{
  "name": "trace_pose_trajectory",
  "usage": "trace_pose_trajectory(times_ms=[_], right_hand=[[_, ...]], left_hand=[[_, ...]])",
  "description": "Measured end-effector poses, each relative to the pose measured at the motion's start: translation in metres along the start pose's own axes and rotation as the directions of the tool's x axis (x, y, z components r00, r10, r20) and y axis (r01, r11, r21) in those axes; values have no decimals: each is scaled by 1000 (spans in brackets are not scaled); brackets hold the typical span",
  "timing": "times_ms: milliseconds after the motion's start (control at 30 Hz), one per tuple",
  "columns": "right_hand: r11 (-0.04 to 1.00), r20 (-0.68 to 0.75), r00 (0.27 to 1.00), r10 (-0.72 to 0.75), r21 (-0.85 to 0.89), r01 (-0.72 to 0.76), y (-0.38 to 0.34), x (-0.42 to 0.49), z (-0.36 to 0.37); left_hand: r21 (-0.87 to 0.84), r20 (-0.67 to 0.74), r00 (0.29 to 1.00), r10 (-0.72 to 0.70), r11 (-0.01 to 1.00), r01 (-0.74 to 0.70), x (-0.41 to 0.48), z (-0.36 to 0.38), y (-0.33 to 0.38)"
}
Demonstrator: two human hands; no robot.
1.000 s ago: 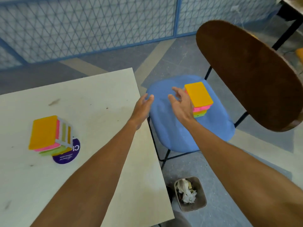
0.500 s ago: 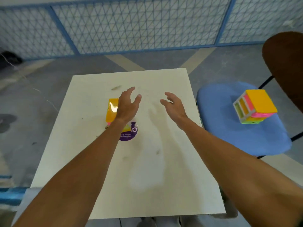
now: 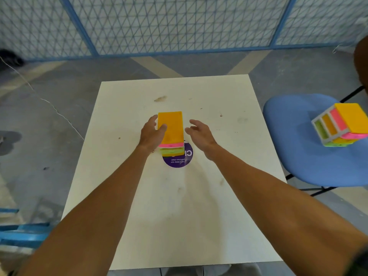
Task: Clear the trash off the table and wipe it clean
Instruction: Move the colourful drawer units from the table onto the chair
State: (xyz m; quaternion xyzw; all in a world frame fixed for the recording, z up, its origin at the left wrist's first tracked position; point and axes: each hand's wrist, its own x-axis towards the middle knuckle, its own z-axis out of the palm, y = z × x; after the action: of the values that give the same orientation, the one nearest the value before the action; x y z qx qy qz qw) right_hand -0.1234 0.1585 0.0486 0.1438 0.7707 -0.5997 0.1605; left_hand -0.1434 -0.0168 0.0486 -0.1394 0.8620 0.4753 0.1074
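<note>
Presently, in the head view, the multicoloured drawer stack (image 3: 170, 128) is standing at the middle of the white table (image 3: 179, 206), partly covering a round purple sticker (image 3: 180, 160). The left hand (image 3: 150, 134) is lying against its left side, thumb crossing onto the orange top; whether it is grasping cannot be told. The right hand (image 3: 200, 133) is hovering released, fingers spread, just beside the right side. A second stack (image 3: 342, 124) is resting on the blue chair (image 3: 294, 140).

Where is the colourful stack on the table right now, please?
Head view: the stack stands mid-table on the purple sticker, between the left hand, touching it, and the right hand.
</note>
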Motion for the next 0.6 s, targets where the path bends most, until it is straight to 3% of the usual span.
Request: trace_pose_trajectory(times_ms=[300, 600], right_hand=[[998, 79, 997, 26, -51, -22, 15, 14, 30], [999, -43, 999, -16, 50, 19, 4, 2, -25]], left_hand=[[-80, 194, 979, -68, 993, 85, 17, 3, -31], [-183, 254, 967, 17, 983, 31, 12, 27, 18]])
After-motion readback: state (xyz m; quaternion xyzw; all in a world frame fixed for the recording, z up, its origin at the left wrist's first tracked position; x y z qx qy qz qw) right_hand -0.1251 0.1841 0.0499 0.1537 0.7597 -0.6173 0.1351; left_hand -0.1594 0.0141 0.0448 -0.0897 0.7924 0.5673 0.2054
